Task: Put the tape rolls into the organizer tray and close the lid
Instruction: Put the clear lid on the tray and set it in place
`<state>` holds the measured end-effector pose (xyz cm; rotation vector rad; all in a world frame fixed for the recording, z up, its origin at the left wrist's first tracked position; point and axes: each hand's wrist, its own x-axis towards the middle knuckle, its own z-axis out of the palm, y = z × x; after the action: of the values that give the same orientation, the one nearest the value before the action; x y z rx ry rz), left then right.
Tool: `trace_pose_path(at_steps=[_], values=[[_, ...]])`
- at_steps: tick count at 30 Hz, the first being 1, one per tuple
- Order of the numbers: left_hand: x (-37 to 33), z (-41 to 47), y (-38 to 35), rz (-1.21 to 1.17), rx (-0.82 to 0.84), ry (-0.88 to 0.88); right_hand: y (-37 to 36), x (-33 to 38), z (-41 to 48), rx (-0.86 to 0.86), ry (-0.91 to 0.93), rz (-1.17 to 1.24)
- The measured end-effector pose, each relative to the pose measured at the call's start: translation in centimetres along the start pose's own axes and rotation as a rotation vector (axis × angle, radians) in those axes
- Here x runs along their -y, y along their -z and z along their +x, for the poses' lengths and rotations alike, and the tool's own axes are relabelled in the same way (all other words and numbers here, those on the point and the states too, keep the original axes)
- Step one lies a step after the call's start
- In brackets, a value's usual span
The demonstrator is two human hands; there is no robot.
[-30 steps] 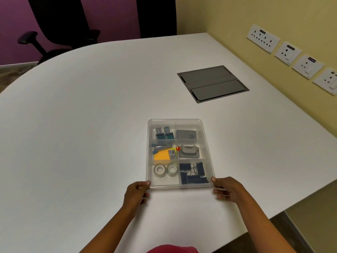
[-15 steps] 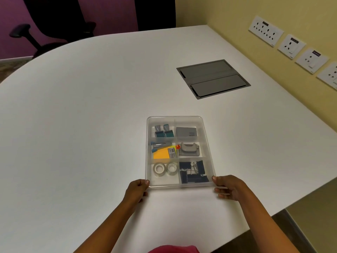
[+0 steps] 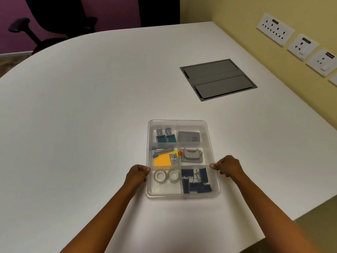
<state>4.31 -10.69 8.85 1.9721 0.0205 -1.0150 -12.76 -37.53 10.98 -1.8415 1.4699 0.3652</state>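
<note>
White table point(image 3: 91, 125): both hands point(image 3: 137, 173) point(image 3: 227, 166) pinch organizer tray point(image 3: 209, 143) sides.

A white bench point(image 3: 91, 125) is carrying a clear organizer tray point(image 3: 214, 148), sitting between the left hand point(image 3: 136, 175) and right hand point(image 3: 228, 166); a grey hatch point(image 3: 218, 79) is lying well beyond the right hand.

Both hands point(image 3: 137, 173) point(image 3: 227, 166) grip organizer tray point(image 3: 209, 141) sides.
</note>
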Motion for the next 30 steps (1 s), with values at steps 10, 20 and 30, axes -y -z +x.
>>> trace_pose_path(at_steps=[10,20,30], values=[[-9.1,8.5,0.6,0.004,-0.039,-0.015,2.4,8.6,6.7,-0.054,0.127,0.109],[-12.9,13.0,0.9,0.046,-0.033,-0.048,3.0,11.8,13.0,0.012,0.076,0.278],[-13.7,14.0,0.6,0.14,-0.014,-0.034,3.8,12.3,14.6,0.192,-0.063,0.301]])
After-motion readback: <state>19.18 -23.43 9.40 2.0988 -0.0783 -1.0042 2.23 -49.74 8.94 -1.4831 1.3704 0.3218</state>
